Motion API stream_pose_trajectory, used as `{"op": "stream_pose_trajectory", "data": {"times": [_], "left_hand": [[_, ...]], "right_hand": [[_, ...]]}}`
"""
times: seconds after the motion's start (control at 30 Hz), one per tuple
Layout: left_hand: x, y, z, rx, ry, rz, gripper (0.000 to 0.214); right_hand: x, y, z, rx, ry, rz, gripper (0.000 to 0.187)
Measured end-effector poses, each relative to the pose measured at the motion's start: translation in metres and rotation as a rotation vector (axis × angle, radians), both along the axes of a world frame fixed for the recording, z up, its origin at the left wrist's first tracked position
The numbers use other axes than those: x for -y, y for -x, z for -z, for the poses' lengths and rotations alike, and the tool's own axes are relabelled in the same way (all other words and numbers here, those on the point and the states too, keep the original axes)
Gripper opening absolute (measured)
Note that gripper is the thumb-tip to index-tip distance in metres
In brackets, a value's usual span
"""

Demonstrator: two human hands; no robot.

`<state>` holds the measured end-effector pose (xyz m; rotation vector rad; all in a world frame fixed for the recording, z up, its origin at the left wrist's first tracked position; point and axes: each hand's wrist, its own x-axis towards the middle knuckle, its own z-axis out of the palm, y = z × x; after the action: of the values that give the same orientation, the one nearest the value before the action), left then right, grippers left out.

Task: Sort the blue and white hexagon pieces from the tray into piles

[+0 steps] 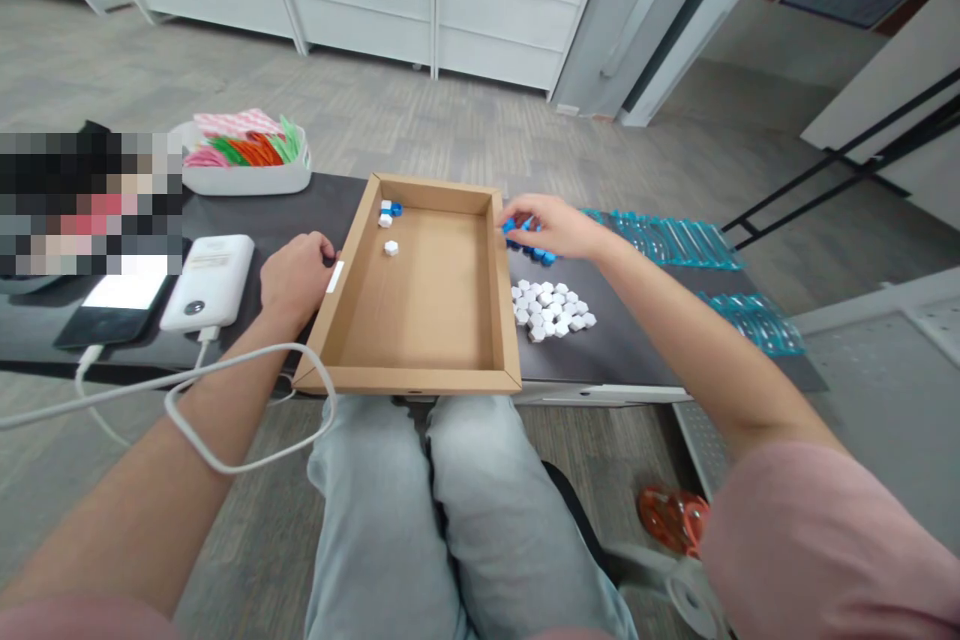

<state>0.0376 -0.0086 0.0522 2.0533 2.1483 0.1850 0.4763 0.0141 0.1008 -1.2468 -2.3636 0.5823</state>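
The R arm goes forward and a bit inward, elbow bent, forearm lying low over the black table [637, 345]. The right hand [551, 225] is palm down, wrist nearly straight, just beside the far right corner of the cardboard tray [420, 380]. Its fingers are bent down and drawn together on the blue hex pieces [546, 258], a small cluster of glossy plastic. Blue shows between the fingertips, but I cannot tell if a piece is lifted or only touched.

The L arm comes in from the lower left, also bent. The left hand [296, 275] rests on the table against the tray's left wall, knuckles up, fingers curled into a loose fist. Whether sth. is inside the fist is not visible.

The tray is shallow, rectangular, brown matte cardboard w/ low walls, and its near edge hangs a little over the table edge above the knees. In its far left corner lie a blue piece [395, 209] and a white one touching it, and one more white piece [391, 247] lies apart, closer to the person.

Near the right forearm, on the table, there is a flat heap of white hex pieces [551, 308], small and smooth. Further right lie teal curved parts [675, 240], transparent plastic, in rows.

Left of the L hand are a white power bank [210, 282] w/ rounded corners and a cable [247, 465] looping over the forearm.
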Motion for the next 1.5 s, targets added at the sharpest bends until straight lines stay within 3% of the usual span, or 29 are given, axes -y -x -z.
{"op": "stream_pose_trajectory", "data": {"times": [0.17, 0.3, 0.43, 0.67, 0.83, 0.93, 1.07, 1.17, 1.27, 1.37, 1.5], "left_hand": [[0.000, 0.000, -0.002, -0.034, 0.018, -0.002, 0.035], [-0.001, 0.001, 0.001, -0.039, 0.010, -0.002, 0.035], [-0.002, 0.001, 0.004, -0.017, -0.011, -0.030, 0.029], [-0.002, 0.002, 0.004, 0.002, -0.021, -0.049, 0.022], [-0.004, 0.005, 0.008, -0.016, -0.013, -0.032, 0.024], [-0.005, 0.005, 0.009, -0.004, -0.026, -0.020, 0.029], [-0.004, 0.003, 0.008, 0.021, -0.045, -0.018, 0.031], [-0.002, 0.001, 0.007, 0.019, -0.065, -0.027, 0.031], [-0.001, -0.001, 0.006, 0.025, -0.078, -0.029, 0.029], [0.000, -0.002, 0.006, 0.030, -0.066, -0.029, 0.026], [-0.001, 0.000, 0.007, 0.061, -0.064, -0.017, 0.025]], "right_hand": [[-0.013, -0.100, 0.005, 0.040, -0.005, 0.398, 0.033], [-0.028, -0.136, 0.017, 0.255, -0.088, 0.477, 0.032], [-0.042, -0.139, 0.029, 0.341, 0.021, 0.446, 0.036], [-0.055, -0.131, 0.040, 0.288, 0.175, 0.380, 0.063], [-0.052, -0.130, 0.022, 0.261, 0.046, 0.371, 0.065], [-0.049, -0.098, 0.006, 0.203, -0.068, 0.284, 0.054], [-0.053, -0.007, -0.004, 0.173, -0.171, 0.021, 0.044], [-0.066, 0.074, 0.007, 0.255, -0.178, -0.134, 0.042], [-0.084, 0.138, 0.026, 0.352, -0.157, -0.137, 0.050], [-0.097, 0.175, 0.041, 0.430, -0.126, -0.094, 0.051], [-0.101, 0.187, 0.046, 0.468, -0.103, -0.072, 0.032]]}}
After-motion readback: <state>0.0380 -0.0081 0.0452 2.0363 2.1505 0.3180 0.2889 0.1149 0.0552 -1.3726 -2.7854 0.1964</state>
